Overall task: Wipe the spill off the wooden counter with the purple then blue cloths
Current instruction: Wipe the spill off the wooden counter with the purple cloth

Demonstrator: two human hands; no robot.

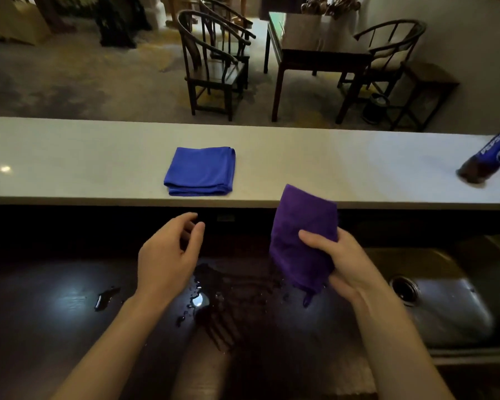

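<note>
My right hand (341, 264) grips the purple cloth (300, 235), which is held upright above the dark wooden counter (41, 319), its lower corner hanging just over the wet patch. The spill (214, 293) spreads as dark streaks and droplets across the middle of the counter, with a separate small puddle (106, 297) to the left. My left hand (168, 255) hovers over the spill's left side, fingers apart and holding nothing. The blue cloth (201, 171) lies folded on the raised pale ledge (70, 160) behind the counter.
A metal sink (451, 301) with a drain sits to the right of the counter. A Pepsi bottle (491, 157) stands on the ledge's far right end. Beyond the ledge are dark chairs (214, 62) and a table (315, 44).
</note>
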